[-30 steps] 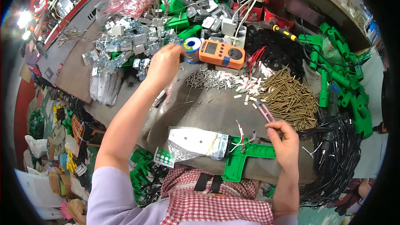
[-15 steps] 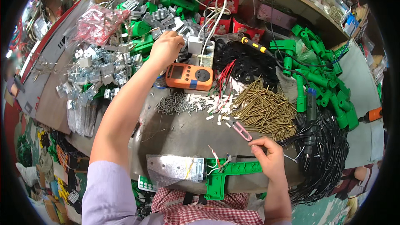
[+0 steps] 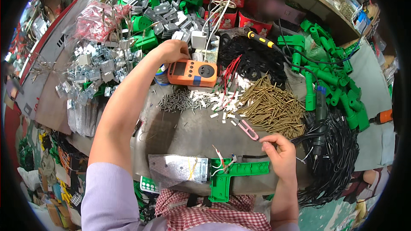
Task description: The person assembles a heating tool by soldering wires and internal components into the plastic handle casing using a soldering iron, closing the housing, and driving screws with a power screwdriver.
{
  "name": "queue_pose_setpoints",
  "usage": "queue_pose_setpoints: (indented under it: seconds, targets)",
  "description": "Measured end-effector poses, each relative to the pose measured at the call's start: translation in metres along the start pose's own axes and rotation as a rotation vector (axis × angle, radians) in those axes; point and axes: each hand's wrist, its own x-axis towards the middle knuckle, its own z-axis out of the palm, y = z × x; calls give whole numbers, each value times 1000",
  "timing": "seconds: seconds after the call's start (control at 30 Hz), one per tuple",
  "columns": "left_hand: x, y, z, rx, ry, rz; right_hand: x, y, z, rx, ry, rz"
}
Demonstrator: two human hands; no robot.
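My left hand (image 3: 174,51) reaches to the upper left edge of an orange meter (image 3: 192,73) with a dial and small screen. Its fingers point away and are mostly hidden. My right hand (image 3: 280,154) is closed at the right of the bench, thumb and index finger pinched together; what they hold, if anything, cannot be made out. Close by lies a pair of pink thread snips (image 3: 248,130). In front of me rests an open green plastic handle shell (image 3: 248,169), with wires (image 3: 220,158) standing up from it. Left of it is a bubble-wrapped metal part (image 3: 175,169).
Grey finned metal parts (image 3: 162,15) and metal brackets (image 3: 102,68) are heaped at left. Brass-coloured screws (image 3: 274,109), small grey screws (image 3: 177,102) and black cables (image 3: 334,158) lie centre to right. Green shells (image 3: 329,77) and a yellow-handled soldering iron (image 3: 261,39) sit behind.
My left hand has come down from the grey finned parts to the meter's upper edge. My right hand keeps its pinch, almost in place. The view has shifted slightly.
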Motion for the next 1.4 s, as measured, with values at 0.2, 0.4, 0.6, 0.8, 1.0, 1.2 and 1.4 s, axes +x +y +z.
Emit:
queue_pose_setpoints:
  seconds: [0.2, 0.4, 0.6, 0.8, 1.0, 1.2, 1.4]
  targets:
    - [-35, -17, 1, -361, 673, 52, -4, -10, 1, 50, 24, -44]
    - [-133, 40, 29, -1711, 32, 305, 3, -40, 22, 77, 18, -160]
    - [-201, 66, 75, -1904, -240, 452, -1, -79, 58, -103, -41, -647]
    - [-253, 90, 108, -1891, -227, 241, -24, -68, 71, -54, -197, -883]
    - [-277, 104, 101, -838, 221, 778, -70, -43, 65, 179, -419, -97]
    - [-280, 87, 89, -554, 463, 672, -83, -30, 65, 185, -447, 6]
    - [-215, -45, 63, 175, 1213, 73, -103, -8, 59, -69, -386, -22]
